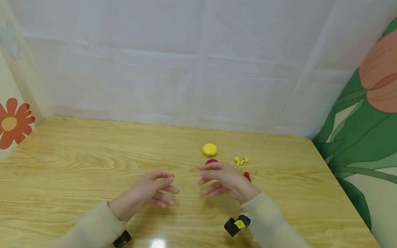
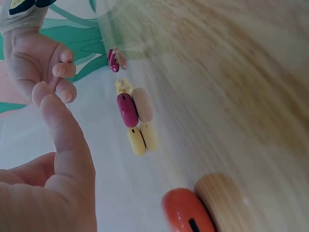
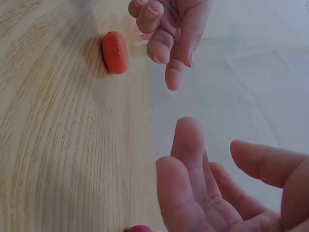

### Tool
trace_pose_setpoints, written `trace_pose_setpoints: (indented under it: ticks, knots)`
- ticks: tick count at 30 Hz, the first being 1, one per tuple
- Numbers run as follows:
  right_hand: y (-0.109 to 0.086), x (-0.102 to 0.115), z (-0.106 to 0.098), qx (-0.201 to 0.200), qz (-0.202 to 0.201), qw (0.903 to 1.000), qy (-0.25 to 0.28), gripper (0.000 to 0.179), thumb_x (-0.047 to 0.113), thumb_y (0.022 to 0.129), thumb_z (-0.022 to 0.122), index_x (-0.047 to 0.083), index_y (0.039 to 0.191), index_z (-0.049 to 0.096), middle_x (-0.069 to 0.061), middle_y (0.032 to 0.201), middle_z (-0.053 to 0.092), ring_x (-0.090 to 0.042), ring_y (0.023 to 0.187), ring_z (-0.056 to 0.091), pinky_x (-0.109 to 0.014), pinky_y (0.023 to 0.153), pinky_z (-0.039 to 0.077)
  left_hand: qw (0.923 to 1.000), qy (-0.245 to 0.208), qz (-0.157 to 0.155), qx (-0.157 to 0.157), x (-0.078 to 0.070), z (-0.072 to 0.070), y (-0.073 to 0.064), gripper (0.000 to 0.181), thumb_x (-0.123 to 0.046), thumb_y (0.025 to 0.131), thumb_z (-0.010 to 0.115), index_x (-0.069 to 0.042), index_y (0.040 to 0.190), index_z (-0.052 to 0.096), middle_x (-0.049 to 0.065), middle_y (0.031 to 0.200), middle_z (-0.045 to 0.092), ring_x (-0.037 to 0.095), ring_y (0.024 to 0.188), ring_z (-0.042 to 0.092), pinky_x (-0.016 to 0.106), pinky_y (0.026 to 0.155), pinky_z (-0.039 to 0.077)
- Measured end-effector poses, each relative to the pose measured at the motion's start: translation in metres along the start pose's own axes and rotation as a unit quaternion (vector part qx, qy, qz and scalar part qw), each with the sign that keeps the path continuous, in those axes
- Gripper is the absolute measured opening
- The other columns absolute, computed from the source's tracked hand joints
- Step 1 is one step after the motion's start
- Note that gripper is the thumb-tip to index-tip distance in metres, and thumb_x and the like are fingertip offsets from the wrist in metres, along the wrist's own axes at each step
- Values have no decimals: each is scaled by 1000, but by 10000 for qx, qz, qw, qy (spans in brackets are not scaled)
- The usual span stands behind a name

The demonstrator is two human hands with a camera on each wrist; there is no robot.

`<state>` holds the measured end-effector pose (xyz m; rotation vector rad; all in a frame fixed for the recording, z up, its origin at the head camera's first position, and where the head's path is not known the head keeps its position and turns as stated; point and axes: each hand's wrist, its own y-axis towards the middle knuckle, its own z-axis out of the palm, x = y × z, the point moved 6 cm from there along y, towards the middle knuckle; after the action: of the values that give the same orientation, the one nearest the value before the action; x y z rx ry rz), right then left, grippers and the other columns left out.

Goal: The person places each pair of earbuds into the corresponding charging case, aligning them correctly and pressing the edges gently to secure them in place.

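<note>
My left hand (image 1: 149, 190) hovers over the wooden table, its fingers loosely bent around nothing. Facing it, my right hand (image 1: 226, 180) hangs in the air, relaxed and holding nothing. Just past the right hand lies a dark red earbud case (image 1: 211, 160), partly covered by that hand. Behind it sits a yellow round earbud case (image 1: 210, 149). To the right are yellow earbuds (image 1: 241, 161) and dark red earbuds (image 1: 247, 176). An orange case (image 2: 187, 212) rests near my left hand in the left wrist view; the right wrist view also shows this orange case (image 3: 115, 53).
The wooden table (image 1: 81, 153) ends at a white cloth (image 1: 156, 48) at the back. Painted walls with flowers stand left and right. Black wrist cameras (image 1: 237, 224) are strapped at both sleeves. Light reflects off the table's near part.
</note>
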<state>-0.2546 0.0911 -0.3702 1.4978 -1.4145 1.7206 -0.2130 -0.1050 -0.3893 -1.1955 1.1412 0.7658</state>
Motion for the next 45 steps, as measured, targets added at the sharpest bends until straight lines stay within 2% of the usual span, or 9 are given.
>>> trace_pose_setpoints:
  ticks: [8, 16, 20, 26, 31, 35, 40, 45]
  knots:
    - [-2, -1, -11, -106, 7, 9999, 40, 45, 14, 100, 53, -7, 139, 44, -12, 96, 68, -19, 69, 70, -34, 65, 58, 9999, -142, -19, 5, 1, 11, 5, 42, -16, 103, 48, 11, 135, 41, 18, 99, 71, 20, 66, 70, 26, 56, 54]
    - [-2, -6, -22, -389, 119, 9992, 23, 44, 18, 101, 52, -4, 138, 46, -13, 96, 69, -23, 72, 71, -36, 66, 58, 9997, -212, -143, 58, -1, 22, 12, 44, -18, 103, 50, 8, 137, 41, 17, 102, 70, 22, 71, 71, 27, 58, 55]
    - [-1, -9, -25, -490, 147, 9987, 74, 44, 19, 102, 51, -4, 139, 44, -17, 101, 68, -21, 69, 69, -36, 66, 58, 9997, -181, -160, 34, -4, 27, 16, 44, -19, 103, 49, 7, 138, 41, 18, 106, 69, 24, 72, 72, 27, 59, 56]
    - [1, -13, -30, -733, 236, 9968, 201, 46, 22, 104, 47, -3, 143, 41, -18, 103, 68, -18, 66, 68, -34, 65, 58, 9995, -153, -201, 170, -8, 37, 25, 46, -19, 104, 47, 8, 140, 38, 21, 113, 67, 25, 75, 72, 28, 61, 56]
    - [5, -14, -34, -812, 277, 9960, 258, 47, 26, 104, 46, -3, 140, 42, -18, 105, 67, -18, 68, 69, -32, 64, 57, 9985, -356, -267, 313, -10, 45, 34, 49, -19, 105, 45, 8, 143, 32, 22, 119, 64, 30, 85, 71, 32, 69, 57]
    - [8, -17, -37, -686, 380, 9957, 497, 46, 26, 104, 46, -3, 140, 42, -16, 104, 68, -18, 71, 69, -32, 68, 57, 9976, -472, -401, 320, -9, 51, 40, 50, -17, 105, 45, 9, 145, 29, 23, 121, 62, 32, 87, 71, 33, 71, 57]
    - [13, -23, -44, -557, 645, 9923, 896, 46, 25, 103, 47, 1, 142, 41, -10, 99, 71, -19, 72, 69, -33, 69, 57, 9943, -801, -689, 161, -7, 55, 50, 51, -10, 102, 49, 5, 147, 30, 23, 124, 61, 31, 88, 71, 30, 68, 57]
    - [18, -26, -50, -533, 774, 9902, 1036, 46, 23, 104, 46, 2, 144, 41, -7, 91, 73, -17, 68, 69, -31, 65, 57, 9882, -1222, -928, 22, -8, 59, 59, 55, -2, 99, 53, 0, 149, 29, 24, 128, 58, 32, 93, 70, 27, 64, 55]
